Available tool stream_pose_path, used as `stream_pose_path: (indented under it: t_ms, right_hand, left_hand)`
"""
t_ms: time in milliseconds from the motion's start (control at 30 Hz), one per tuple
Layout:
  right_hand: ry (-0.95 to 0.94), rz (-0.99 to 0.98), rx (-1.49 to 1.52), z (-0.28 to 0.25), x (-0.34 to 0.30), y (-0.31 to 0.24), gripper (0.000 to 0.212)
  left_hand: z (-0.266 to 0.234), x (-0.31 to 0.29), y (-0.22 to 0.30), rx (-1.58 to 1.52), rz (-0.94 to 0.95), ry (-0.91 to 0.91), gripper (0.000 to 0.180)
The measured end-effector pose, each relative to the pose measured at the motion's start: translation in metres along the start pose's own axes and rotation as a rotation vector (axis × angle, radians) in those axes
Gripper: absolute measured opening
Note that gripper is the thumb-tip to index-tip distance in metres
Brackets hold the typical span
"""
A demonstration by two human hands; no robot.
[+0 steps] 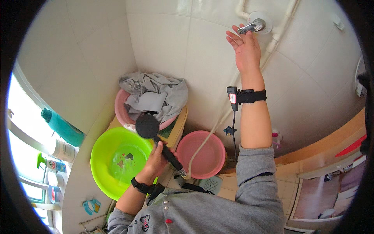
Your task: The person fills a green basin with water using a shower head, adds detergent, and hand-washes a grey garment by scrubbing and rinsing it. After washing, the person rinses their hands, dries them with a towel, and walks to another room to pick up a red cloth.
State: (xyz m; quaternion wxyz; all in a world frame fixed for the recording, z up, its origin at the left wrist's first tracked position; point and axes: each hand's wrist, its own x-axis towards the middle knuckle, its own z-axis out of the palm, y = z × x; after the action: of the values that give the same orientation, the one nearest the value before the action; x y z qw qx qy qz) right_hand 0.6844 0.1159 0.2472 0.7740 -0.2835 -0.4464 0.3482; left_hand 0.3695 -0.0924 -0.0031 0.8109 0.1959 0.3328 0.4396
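Observation:
My left hand is closed around the handle of a black shower head. The round head tilts over the right rim of a bright green basin, which has a printed picture on its bottom. A pale hose runs from the handle's lower end and curves up along the wall. High on the wall, my right hand is raised to a chrome tap lever, its fingers stretched out and spread. The fingers are at the lever's underside, not wrapped round it.
Behind the green basin, a pink basin heaped with grey cloth rests on a yellowish stand. Another pink basin sits right of the shower handle. Bottles, including a teal one, line the window ledge at left. White pipes climb the wall.

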Motion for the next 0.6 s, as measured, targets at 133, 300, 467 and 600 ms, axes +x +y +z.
stream_pose_path:
  t_ms: [133,300,467,600]
  right_hand:
    - [-0.069,-0.002,0.038,0.003,0.007,-0.005,0.035]
    - [-0.006,-0.027,-0.067,-0.003,0.009,0.004,0.035]
    - [-0.09,-0.024,-0.043,-0.009,0.017,0.008,0.034]
    - [-0.073,-0.043,-0.101,-0.014,0.017,0.003,0.035]
  left_hand:
    - [0.044,0.024,0.004,0.024,-0.033,-0.137,0.035]
    - [0.079,0.033,0.011,-0.012,0.008,-0.208,0.033]
    - [0.061,0.003,0.007,-0.063,0.247,0.052,0.032]
    - [0.017,-0.023,0.002,-0.212,0.379,0.316,0.034]
